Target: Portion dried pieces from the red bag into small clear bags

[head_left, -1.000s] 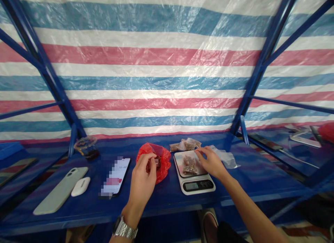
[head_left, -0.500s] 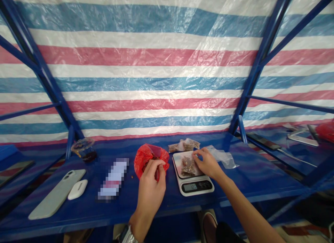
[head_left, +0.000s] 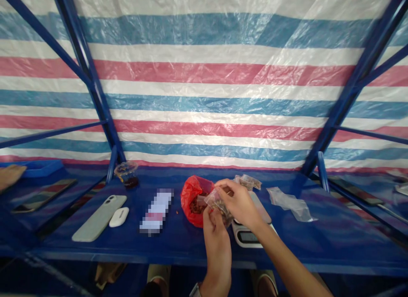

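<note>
Between both hands is a small clear zip bag (head_left: 220, 205) with brown bits inside, tilted over the right rim of a red plastic bag (head_left: 188, 198). My right hand (head_left: 239, 202) pinches the zip bag from above. My left hand (head_left: 216, 231) is closed on its lower left side, fingertips partly hidden. The red bag stands open, with small reddish-brown pieces (head_left: 196, 204) inside. Under my right hand and forearm, a white kitchen scale (head_left: 251, 238) is partly covered, and I cannot read its display.
Filled zip bags (head_left: 251, 182) lie behind the scale, flat clear bags (head_left: 295, 205) to its right. Leftward are a blurred-out phone-like item (head_left: 157, 212), white earbud case (head_left: 119, 217), pale phone (head_left: 99, 218) and plastic cup (head_left: 127, 175). Another person's hand (head_left: 12, 176) shows far left.
My right hand has lifted the zip bag off the scale and carried it left to the red bag. My left hand has left the red bag's opening and taken hold too. The view has shifted left.
</note>
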The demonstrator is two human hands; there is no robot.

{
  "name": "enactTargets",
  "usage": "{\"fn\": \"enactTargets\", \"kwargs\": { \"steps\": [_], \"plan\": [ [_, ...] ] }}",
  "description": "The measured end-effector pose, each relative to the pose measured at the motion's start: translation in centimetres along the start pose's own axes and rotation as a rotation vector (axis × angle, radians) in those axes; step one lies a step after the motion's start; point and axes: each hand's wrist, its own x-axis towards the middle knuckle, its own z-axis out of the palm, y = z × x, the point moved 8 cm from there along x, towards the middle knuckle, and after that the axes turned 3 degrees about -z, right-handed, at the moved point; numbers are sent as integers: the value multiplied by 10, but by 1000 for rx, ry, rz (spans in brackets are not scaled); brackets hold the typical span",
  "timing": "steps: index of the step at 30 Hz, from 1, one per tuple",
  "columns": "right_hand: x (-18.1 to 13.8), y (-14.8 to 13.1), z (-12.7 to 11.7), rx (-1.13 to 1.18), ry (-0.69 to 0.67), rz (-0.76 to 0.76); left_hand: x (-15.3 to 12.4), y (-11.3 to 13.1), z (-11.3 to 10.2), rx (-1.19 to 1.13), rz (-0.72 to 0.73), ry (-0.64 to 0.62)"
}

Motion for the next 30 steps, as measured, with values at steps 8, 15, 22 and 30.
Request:
{"fn": "enactTargets", "kwargs": {
  "steps": [8,15,22,30],
  "plan": [
    [26,-2,50,-259,-147,5,16,-13,-19,-112,-164,14],
    [31,8,57,-222,-147,-17,17,-7,-19,-167,-219,-10],
    [25,14,59,-182,-163,-4,16,-11,-19,-127,-293,9],
    [0,20,15,86,-6,41,9,33,-23,336,96,55]
  ]
}}
